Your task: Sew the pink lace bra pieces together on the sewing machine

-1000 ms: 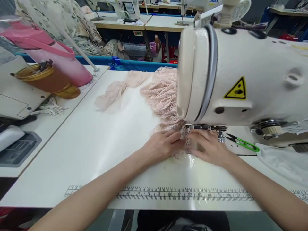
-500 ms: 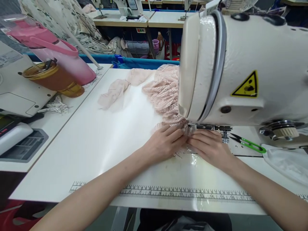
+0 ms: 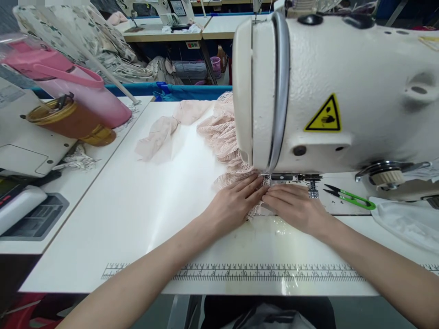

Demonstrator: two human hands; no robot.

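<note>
Gathered pink lace fabric lies left of the sewing machine head and runs in beneath it, toward the presser foot area. My left hand rests on the lace close to the needle, fingers stretched out flat. A strip of lace edge shows below its fingers. Just to the right, my right hand lies with fingers extended at the lace, under the machine's front. Both hands' fingertips nearly meet; the thumbs are mostly hidden. The needle itself is hard to make out.
Green thread snips and a white cloth lie to the right. A pink bottle and an amber cup stand at the left. A printed ruler runs along the table's front edge.
My view has shifted, so the machine head appears further left. The lace edge shows more below my left hand, whose fingers look flatter. Both hands remain beside the presser foot.
</note>
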